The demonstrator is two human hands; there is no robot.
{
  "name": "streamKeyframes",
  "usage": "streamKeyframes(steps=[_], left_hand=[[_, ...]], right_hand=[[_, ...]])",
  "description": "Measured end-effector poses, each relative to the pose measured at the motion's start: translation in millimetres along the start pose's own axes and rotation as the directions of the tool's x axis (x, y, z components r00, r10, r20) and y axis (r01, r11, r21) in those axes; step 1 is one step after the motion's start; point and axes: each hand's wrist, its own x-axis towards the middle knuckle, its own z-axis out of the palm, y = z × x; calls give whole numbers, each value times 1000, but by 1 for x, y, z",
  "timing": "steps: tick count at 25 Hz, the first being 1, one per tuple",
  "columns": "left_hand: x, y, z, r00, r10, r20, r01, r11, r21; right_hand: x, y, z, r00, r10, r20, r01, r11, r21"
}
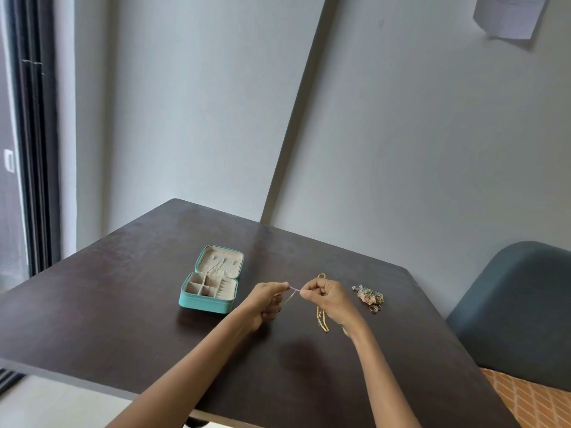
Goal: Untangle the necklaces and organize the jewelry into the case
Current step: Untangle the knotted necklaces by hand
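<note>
- Filling the lower half of the frame, the dark table [129, 304] carries everything; a grey chair [519, 304] is cut off at the right edge, and a sheet of paper [509, 13] hangs on the wall at the upper right.
- Lying open left of centre, the teal jewelry case [210, 281] shows pale compartments in its tray, with the lid laid back behind. Something thin seems to lie across the hinge, but it is too small to name.
- Both hands meet at centre frame, just right of the case. The left hand [265, 301] pinches one end of a thin pale chain [293, 292] between thumb and forefinger, the other fingers curled under; the right hand [327, 296] pinches the other end the same way.
- The chain's short visible run lies roughly left to right between the fingertips, raised off the table. Its clasp, and any slack below, are hard to make out.
- The case lies to the left of the hands, so the left hand is nearer; carrying the chain there looks like a short leftward move.
- A gold necklace [323, 322] lies under the right hand, partly hidden by it, running top to bottom.
- A small heap of rings and earrings [370, 296] sits just right of the right hand; single pieces cannot be told apart.
</note>
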Motion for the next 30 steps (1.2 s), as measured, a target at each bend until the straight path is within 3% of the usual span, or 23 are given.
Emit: streamKeyframes(steps=[3,7,11,16,20,23,27,30], left_hand=[[1,0,-7,980,200,-12,-190,946,261],[7,2,-14,867,465,181,-477,665,574],[15,0,-21,840,505,198,-453,452,768],[9,3,-10,849,454,272,-480,444,757],[2,7,-4,909,381,168,-417,819,394],[1,8,2,956,294,2,-294,956,-12],[1,18,0,979,183,-93,-205,861,-466],[-2,19,-4,983,166,-76,-171,692,-701]], right_hand=[[2,4,-1,999,7,-31,-8,1000,-20],[2,7,-2,993,16,-117,-7,997,77],[0,8,-2,993,13,-119,-1,995,96],[0,4,2,995,20,-101,-10,995,95],[-4,-1,5,998,-11,-66,17,996,92],[-5,-7,4,997,-29,-66,37,992,117],[-7,-7,0,997,-29,-68,38,990,133],[-8,-8,0,996,-34,-81,47,987,154]])
